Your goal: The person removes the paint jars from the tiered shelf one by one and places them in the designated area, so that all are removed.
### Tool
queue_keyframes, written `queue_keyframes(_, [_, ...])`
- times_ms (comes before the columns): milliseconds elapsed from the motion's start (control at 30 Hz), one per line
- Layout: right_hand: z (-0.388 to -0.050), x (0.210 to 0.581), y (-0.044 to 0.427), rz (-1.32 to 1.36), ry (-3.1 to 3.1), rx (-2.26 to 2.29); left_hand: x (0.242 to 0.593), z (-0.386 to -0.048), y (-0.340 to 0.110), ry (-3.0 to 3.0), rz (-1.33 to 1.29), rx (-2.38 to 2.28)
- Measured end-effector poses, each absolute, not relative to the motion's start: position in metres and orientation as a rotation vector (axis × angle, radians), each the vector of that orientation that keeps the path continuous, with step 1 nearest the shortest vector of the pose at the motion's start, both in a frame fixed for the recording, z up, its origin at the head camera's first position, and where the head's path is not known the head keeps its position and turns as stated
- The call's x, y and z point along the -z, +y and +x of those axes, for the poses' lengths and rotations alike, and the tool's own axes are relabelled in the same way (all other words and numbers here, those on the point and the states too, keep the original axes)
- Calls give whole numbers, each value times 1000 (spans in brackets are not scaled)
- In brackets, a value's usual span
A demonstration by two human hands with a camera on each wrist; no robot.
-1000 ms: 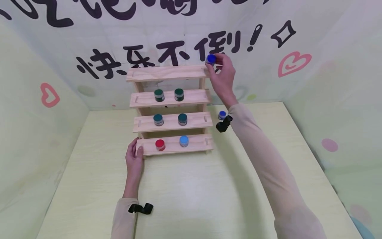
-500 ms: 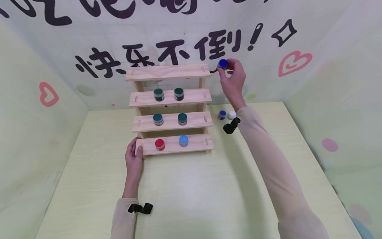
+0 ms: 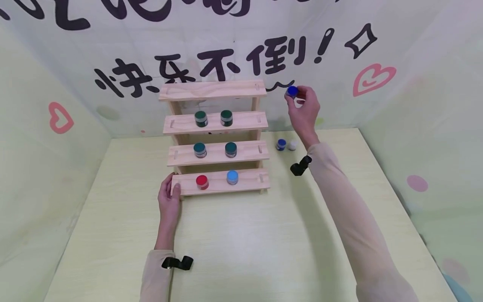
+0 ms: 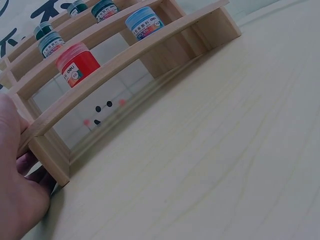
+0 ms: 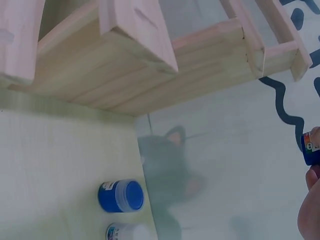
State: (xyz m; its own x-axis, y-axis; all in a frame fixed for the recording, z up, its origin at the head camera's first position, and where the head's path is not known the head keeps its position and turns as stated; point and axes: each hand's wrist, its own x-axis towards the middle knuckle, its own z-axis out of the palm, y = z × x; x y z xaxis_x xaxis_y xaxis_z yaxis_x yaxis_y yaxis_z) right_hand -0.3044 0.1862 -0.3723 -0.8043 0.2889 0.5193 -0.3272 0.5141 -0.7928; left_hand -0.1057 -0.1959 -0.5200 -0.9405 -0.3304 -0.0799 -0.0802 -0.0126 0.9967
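Observation:
A four-tier wooden rack [image 3: 211, 90] stands on the table. My left hand [image 3: 169, 205] grips the left end of its lowest shelf; in the left wrist view the thumb side of the hand [image 4: 17, 200] shows at that corner. My right hand [image 3: 306, 110] pinches a dark blue paint jar [image 3: 292, 92] between thumb and fingers, in the air to the right of the top shelf. The right wrist view catches only part of that jar [image 5: 311, 149] at its edge. Below the hand, another blue paint jar [image 3: 281, 144] and a white paint jar [image 3: 292, 145] stand on the table.
On the lowest shelf are a red jar [image 3: 202, 182] and a light blue jar [image 3: 232, 177]. Two teal jars [image 3: 231, 150] stand on the shelf above, two dark green jars [image 3: 226, 118] on the third. A printed cloth wall [image 3: 377, 105] rises behind the table [image 3: 241, 243].
My right hand has moved right and down with the blue paint jar, away from the top shelf's right end. The white jar has come into view. My left hand stays put.

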Motion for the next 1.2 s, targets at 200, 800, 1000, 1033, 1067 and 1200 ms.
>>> queue_keyframes(200, [-300, 382, 194, -11, -2168, -1303, 520, -106, -196, -2084, 454, 2063])
queue_keyframes(800, [-285, 420, 225, -87, -2197, -1328, 522, -106, -196, -2070, 440, 2066])
queue_keyframes(1000, [-280, 430, 232, -133, -2211, -1323, 521, -106, -196, -2061, 448, 2065])
queue_keyframes(1033, [-279, 432, 233, -145, -2215, -1324, 521, -106, -196, -2061, 448, 2066])
queue_keyframes(1067, [-278, 434, 234, -159, -2220, -1326, 520, -106, -196, -2060, 447, 2067])
queue_keyframes(1200, [-275, 443, 240, -204, -2243, -1335, 520, -106, -196, -2066, 442, 2070])
